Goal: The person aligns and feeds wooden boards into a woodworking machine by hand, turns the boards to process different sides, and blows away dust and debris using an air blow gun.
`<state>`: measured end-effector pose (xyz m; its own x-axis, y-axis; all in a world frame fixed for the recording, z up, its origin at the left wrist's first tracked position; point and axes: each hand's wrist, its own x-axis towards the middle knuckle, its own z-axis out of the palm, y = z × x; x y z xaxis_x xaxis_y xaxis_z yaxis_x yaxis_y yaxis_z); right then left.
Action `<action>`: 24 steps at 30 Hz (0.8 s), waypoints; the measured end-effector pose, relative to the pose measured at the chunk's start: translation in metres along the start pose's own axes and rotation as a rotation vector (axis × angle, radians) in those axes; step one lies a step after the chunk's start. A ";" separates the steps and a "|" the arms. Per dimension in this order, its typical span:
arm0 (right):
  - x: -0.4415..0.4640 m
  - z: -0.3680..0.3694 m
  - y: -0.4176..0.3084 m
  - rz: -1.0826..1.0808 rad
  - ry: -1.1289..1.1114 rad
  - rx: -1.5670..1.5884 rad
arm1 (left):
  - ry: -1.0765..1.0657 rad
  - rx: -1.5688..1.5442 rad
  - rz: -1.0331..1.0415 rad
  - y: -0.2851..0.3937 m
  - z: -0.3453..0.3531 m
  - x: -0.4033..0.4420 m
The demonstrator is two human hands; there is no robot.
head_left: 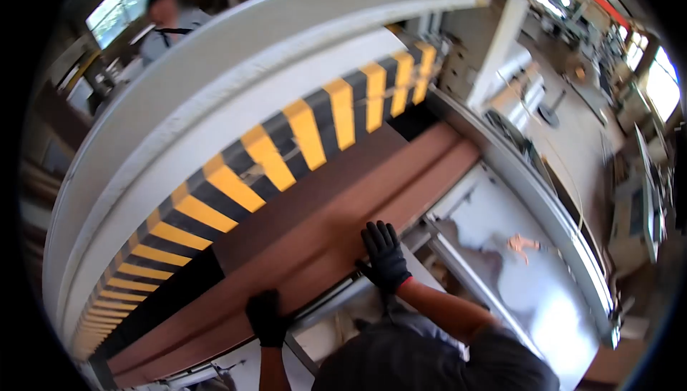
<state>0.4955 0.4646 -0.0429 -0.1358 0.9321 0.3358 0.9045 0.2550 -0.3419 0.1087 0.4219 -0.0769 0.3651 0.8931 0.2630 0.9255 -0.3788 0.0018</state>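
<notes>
A long reddish-brown panel [315,262] with raised ridges along it lies in a large machine, under a beam [336,115] striped in yellow and black. My right hand [386,255], in a black glove with a red cuff, rests on the panel's near edge, fingers outstretched and thumb apart. Further left, my left hand [266,318] is at the same edge, also in a black glove; its fingers merge into a dark blur, so their closure is unclear.
Right of the panel is a shiny metal table surface [515,262] with a tan, branching object [524,246] on it. A metal rail [558,198] borders it. Another person [168,26] stands beyond the machine. Workshop equipment and materials crowd the right background.
</notes>
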 end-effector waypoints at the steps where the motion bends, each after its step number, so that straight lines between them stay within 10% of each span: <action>1: -0.027 -0.019 -0.009 0.009 -0.085 -0.007 | 0.031 0.042 -0.019 -0.003 0.009 -0.004; 6: -0.183 -0.016 0.022 0.083 -0.142 -0.148 | 0.019 -0.064 -0.004 -0.006 0.017 -0.018; 24: -0.142 -0.093 0.063 0.482 -0.049 0.260 | -0.007 -0.003 -0.077 -0.025 0.017 0.033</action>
<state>0.6093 0.3246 -0.0309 0.2449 0.9683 0.0486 0.7400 -0.1543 -0.6547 0.0992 0.4649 -0.0844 0.2935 0.9212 0.2552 0.9505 -0.3097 0.0246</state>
